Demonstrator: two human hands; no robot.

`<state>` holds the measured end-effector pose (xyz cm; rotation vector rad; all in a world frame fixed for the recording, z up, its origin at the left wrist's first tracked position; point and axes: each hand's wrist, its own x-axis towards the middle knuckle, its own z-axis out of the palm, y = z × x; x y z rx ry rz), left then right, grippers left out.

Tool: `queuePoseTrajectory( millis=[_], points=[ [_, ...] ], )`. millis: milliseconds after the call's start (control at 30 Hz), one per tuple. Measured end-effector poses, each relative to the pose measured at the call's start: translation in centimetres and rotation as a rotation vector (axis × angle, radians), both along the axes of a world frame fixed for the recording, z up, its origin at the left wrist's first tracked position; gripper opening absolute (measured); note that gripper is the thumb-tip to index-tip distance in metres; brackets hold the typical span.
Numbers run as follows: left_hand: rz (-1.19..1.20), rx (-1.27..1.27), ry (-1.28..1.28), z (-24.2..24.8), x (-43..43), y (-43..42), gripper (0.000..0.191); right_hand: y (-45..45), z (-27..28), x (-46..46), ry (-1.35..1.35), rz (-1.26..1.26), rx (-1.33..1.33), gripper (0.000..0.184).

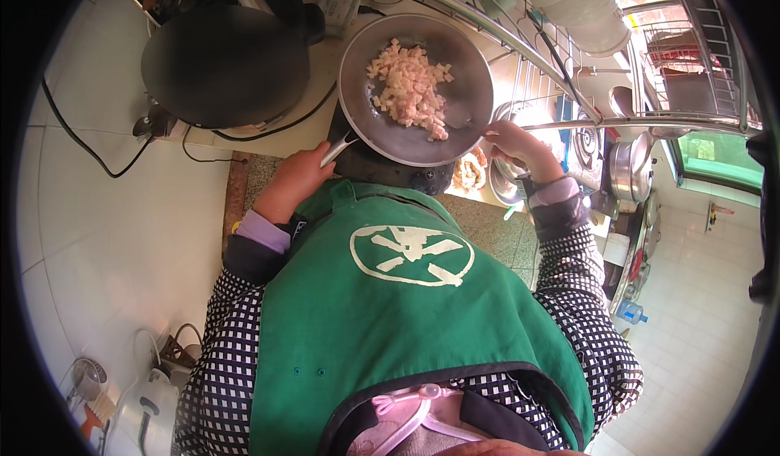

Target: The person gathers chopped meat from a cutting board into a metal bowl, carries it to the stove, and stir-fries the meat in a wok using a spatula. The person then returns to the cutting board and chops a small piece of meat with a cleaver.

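A grey frying pan (372, 124) sits over a black cooktop (378, 166) and holds a heap of diced pale pink meat (408, 81). My left hand (297, 178) is wrapped around the pan's metal handle (339, 150). At the pan's right rim, my right hand (515, 145) has its fingers curled around what looks like a thin spatula. Its flat grey blade (460, 116) rests inside the pan, to the right of the meat. Most of the spatula's handle is hidden by my fingers.
A large black round pan-like appliance (225, 72) stands to the left, with a black cord (280, 128) running along the counter. Overhead crosses a metal wire rack (518, 47). A metal bowl (506, 185) and a gas stove (588, 151) are on the right.
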<state>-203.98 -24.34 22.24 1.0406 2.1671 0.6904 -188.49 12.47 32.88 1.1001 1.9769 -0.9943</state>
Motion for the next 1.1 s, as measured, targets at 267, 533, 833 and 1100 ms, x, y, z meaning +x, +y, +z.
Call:
queuePoseTrajectory(
  millis=[267,533,833,1100],
  points=[
    [0.02,0.025,0.01,0.3,0.3,0.1,0.035,-2.3,-5.5,-4.3,0.445,0.213,0.135,0.023],
    [0.011,0.026,0.033,0.2,0.2,0.0,0.034,1.2,-1.0,-1.3,0.255,0.043,0.173,0.027],
    [0.017,0.015,0.038,0.1,0.3,0.2,0.033,3.6,-10.0,-8.1,0.819,1.07,0.552,0.027],
    [0.039,0.027,0.042,0.0,0.5,0.1,0.032,0.8,-1.9,-4.4,0.584,0.638,0.313,0.032]
  ],
)
